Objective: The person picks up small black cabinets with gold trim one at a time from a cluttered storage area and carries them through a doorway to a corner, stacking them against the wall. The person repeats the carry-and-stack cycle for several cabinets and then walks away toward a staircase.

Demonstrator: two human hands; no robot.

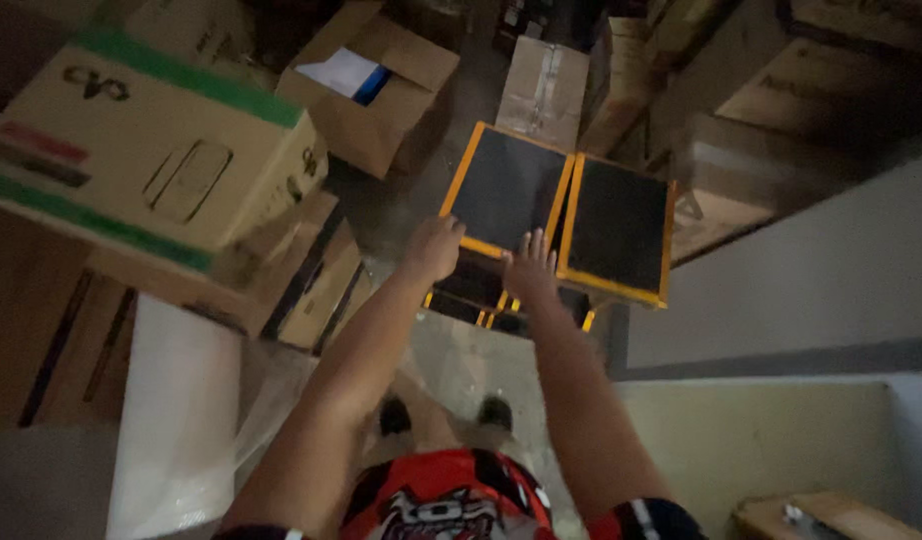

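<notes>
On the black, yellow-framed panels (546, 205), both hands: left (433, 250), right (530, 266).

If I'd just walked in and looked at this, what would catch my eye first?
Most likely the two black panels with bright yellow-orange frames, side by side at the centre, with the left hand gripping the near edge of the left one and the right hand resting, fingers spread, where the two meet. Next, the big cardboard box with green stripes at upper left, among stacked cartons.
</notes>
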